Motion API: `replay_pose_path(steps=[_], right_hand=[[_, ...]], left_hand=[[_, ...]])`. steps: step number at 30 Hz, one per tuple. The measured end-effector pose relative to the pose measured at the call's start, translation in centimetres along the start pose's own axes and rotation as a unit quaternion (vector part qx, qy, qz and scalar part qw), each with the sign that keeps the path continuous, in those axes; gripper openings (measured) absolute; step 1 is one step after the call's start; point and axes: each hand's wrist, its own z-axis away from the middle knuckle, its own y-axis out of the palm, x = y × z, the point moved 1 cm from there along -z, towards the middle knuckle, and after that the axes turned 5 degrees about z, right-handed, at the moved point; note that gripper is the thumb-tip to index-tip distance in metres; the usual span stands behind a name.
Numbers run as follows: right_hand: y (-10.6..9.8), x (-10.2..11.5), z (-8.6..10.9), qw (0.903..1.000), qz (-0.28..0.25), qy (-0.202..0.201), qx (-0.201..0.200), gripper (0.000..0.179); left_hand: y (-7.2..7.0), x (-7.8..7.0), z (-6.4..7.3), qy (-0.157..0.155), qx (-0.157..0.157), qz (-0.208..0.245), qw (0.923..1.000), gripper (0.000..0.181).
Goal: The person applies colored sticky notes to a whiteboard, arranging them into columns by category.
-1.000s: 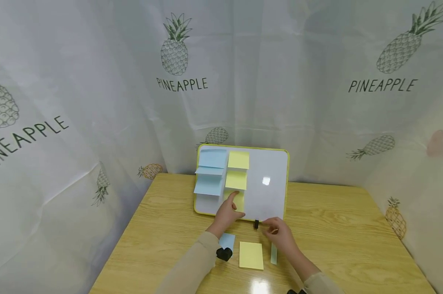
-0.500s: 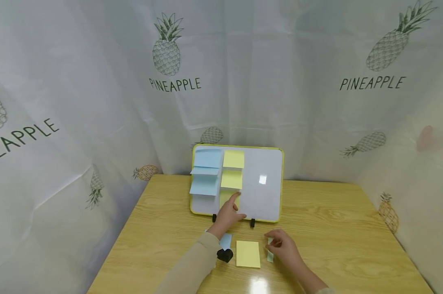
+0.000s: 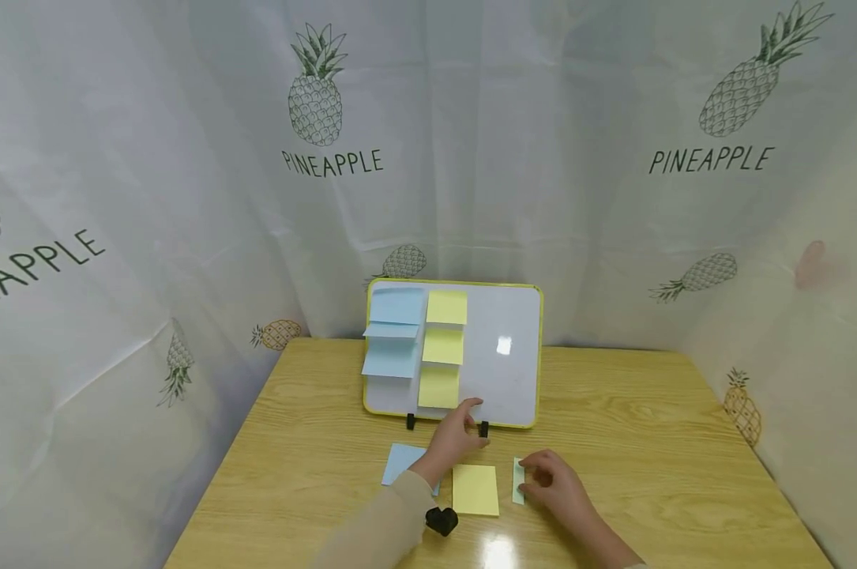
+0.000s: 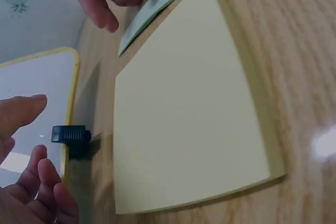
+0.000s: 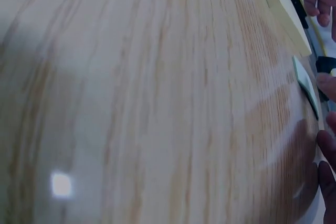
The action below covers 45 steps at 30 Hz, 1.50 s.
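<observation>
1. One pale green sticky-note strip (image 4: 152, 10) lies on the tabletop (image 3: 613, 419), just beside the yellow sticky-note pad (image 4: 184, 114).
2. The right hand (image 3: 559, 488) is at the strip, its grip half parted, thumb and fingers curved with a gap between; contact is impossible to tell.
3. The left hand (image 3: 451, 438) has a loosely spread grip, holding nothing, near the whiteboard (image 3: 502, 379)'s lower edge.
4. Being thin paper, the strip should be light, limp and easily creased.
5. A gentle pinch across its long edges, near one end, suits it best.
</observation>
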Motion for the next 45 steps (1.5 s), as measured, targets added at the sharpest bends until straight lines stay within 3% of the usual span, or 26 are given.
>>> replay_pose_path(steps=[5,13,18,27,45], right_hand=[[-0.2,-0.6,-0.1,0.9987,0.043,-0.024,-0.011,0.038],[-0.1,-1.2,0.1,0.9973,0.061,-0.034,-0.02,0.047],[0.2,-1.4,0.1,0.9961,0.082,-0.03,-0.015,0.049],[0.4,-1.1,0.1,0.9937,0.106,-0.033,-0.017,0.049],[0.5,-1.0,-0.2,0.994,0.108,-0.008,-0.014,0.035]], left_hand=[[1.7,-0.1,1.1,0.005,0.013,-0.004,0.9999,0.064],[3.7,-0.9,3.1,0.023,0.052,-0.084,0.9949,0.041],[4.5,-0.4,3.6,0.049,0.054,-0.146,0.9866,0.039],[5.0,0.2,3.9,0.04,0.047,-0.202,0.9774,0.039],[5.4,0.7,4.2,0.035,0.042,-0.211,0.976,0.037]])
